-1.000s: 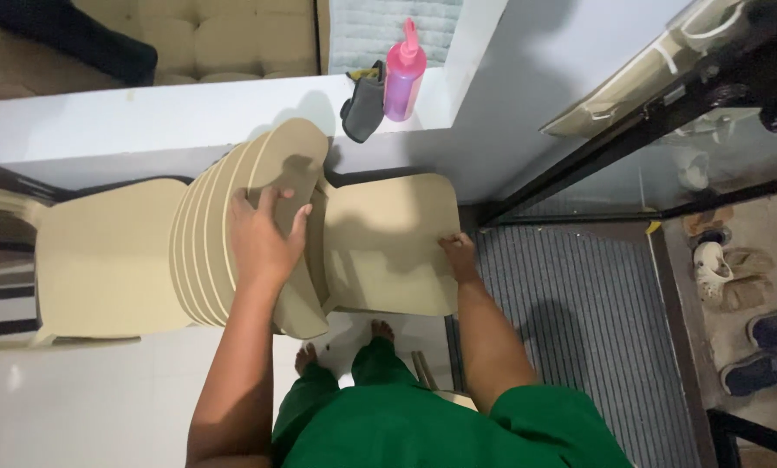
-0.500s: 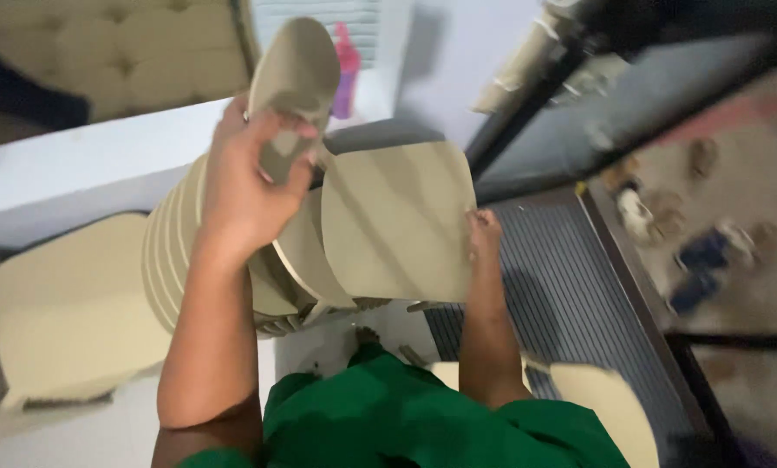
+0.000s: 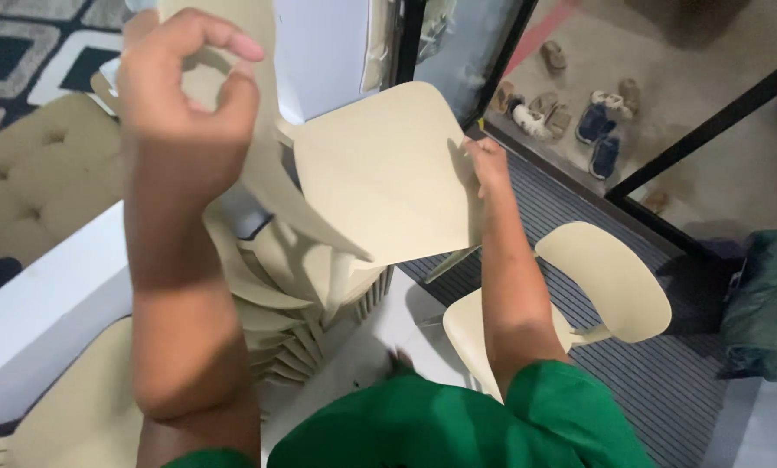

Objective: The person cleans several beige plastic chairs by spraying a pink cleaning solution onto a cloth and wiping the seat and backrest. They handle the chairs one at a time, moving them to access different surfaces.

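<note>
I keep left hand clenched on backrest, right hand gripping seat edge; lift top chair level off stack.

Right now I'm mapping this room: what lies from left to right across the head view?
Tufted beige sofa → left hand gripping the lifted chair's back → lifted beige chair → right hand on the seat's edge → separate beige chair → green bundle.

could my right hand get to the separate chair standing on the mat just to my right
Probably not right away: the right hand is gripping the lifted chair's seat. The separate chair stands just under that arm, nothing between.
</note>
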